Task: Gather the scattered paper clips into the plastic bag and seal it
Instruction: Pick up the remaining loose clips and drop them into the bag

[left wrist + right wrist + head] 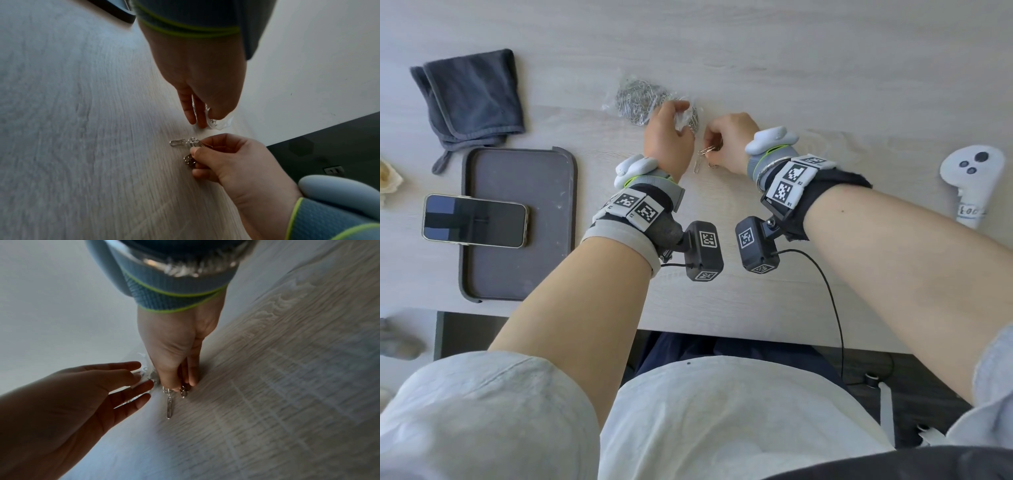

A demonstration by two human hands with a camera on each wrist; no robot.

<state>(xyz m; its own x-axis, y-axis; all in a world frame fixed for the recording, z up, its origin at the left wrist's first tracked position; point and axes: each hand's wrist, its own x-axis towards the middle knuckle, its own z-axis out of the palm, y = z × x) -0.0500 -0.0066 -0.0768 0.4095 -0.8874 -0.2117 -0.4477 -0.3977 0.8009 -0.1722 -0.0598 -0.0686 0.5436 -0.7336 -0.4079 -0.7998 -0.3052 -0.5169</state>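
Note:
A clear plastic bag [637, 98] stuffed with silver paper clips lies on the pale wooden table [825, 85]. My left hand [681, 118] holds the bag's crumpled mouth between thumb and fingers; the plastic [219, 124] shows at its fingertips. Just right of it, my right hand [710, 150] pinches a small bunch of paper clips [193, 143] low over the table. One loose clip [698, 166] lies flat beside that bunch, also visible as the clip [169, 408] below my right fingertips. In the right wrist view my left hand [144, 386] reaches in from the lower left.
A folded dark grey cloth [472, 99] lies at the far left. Nearer me sit a dark tray [517, 267] with a phone [476, 221] overlapping it. A white controller [969, 181] rests at the right. A black cable [832, 291] runs off the table's front edge.

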